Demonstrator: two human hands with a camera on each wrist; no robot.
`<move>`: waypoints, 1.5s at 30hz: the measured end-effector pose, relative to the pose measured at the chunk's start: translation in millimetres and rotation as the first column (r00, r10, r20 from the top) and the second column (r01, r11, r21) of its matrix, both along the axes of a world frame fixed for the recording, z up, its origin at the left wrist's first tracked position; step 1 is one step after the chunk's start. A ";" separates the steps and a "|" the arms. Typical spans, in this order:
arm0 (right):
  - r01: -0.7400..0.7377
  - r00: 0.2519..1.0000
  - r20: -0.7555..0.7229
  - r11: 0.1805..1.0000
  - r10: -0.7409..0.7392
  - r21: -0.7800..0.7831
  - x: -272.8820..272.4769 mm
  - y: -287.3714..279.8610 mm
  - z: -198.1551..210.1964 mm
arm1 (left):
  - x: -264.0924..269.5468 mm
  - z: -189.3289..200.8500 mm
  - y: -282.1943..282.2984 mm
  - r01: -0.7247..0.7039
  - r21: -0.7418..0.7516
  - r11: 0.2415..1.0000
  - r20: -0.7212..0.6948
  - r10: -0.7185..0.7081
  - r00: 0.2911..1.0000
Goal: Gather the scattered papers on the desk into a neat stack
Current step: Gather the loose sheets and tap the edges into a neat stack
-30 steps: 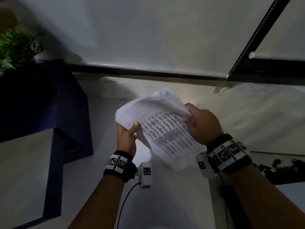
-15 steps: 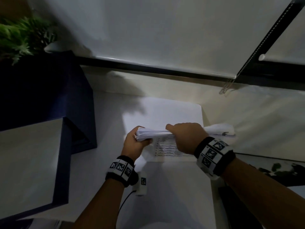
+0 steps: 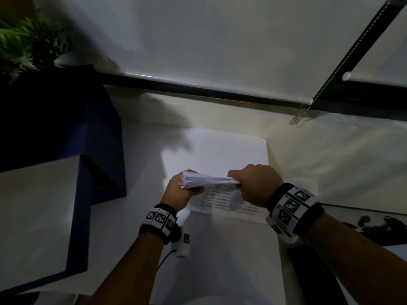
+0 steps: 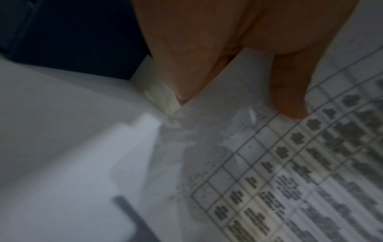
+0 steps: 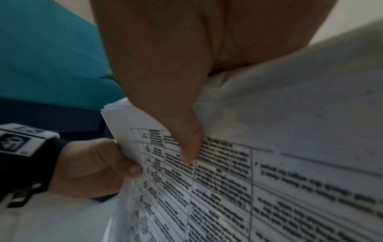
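A sheaf of white printed papers point(image 3: 222, 194) stands on its long edge on the white desk point(image 3: 220, 249), a table of text facing me. My left hand point(image 3: 182, 190) grips its left end and my right hand point(image 3: 253, 183) grips the top edge near the right end. In the left wrist view my thumb lies on the printed sheet point(image 4: 290, 163) by the stack's corner. In the right wrist view my thumb presses on the front page point(image 5: 228, 180), and my left hand point(image 5: 97, 165) holds the far edge.
A dark blue box-like shelf point(image 3: 72, 137) stands to the left with a green plant point(image 3: 24, 45) on top. A roller blind point(image 3: 220, 40) with a bead chain point(image 3: 301, 115) hangs behind. A dark patterned object point(image 3: 374, 225) lies at the right.
The papers, held fanned and lifted a second ago, have come down onto their edge on the desk. Both hands have closed in on the bundle, which is now more even.
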State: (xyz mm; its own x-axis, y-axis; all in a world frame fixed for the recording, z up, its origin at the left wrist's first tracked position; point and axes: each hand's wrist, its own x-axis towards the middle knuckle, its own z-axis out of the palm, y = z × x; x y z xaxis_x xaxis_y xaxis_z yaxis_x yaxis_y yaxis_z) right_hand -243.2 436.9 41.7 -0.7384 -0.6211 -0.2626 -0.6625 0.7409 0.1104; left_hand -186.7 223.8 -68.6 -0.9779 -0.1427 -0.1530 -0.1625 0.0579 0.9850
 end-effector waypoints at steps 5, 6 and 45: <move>-0.035 0.999 -0.013 0.999 0.034 -0.006 1.2 -5.2 11.3 | 4.6 -5.5 1.8 -0.068 -0.007 0.998 -0.036 0.068 0.997; -0.040 0.999 -0.028 0.999 0.039 -0.025 -0.6 -6.7 15.8 | 2.3 -3.2 1.0 -0.071 -0.012 0.997 -0.054 0.071 0.996; 0.239 0.943 0.328 0.791 -0.051 -0.563 -16.4 35.4 10.0 | -5.1 29.8 -6.8 -0.179 -0.089 0.980 -0.030 0.177 0.984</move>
State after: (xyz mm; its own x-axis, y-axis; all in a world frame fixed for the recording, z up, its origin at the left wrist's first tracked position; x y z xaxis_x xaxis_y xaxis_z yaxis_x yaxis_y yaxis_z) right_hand -259.6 472.3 51.7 -0.7840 -0.6140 -0.0918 -0.4736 0.6871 -0.5510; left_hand -191.8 217.0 -38.8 -0.9384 -0.3275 -0.1102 -0.1569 0.1198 0.9803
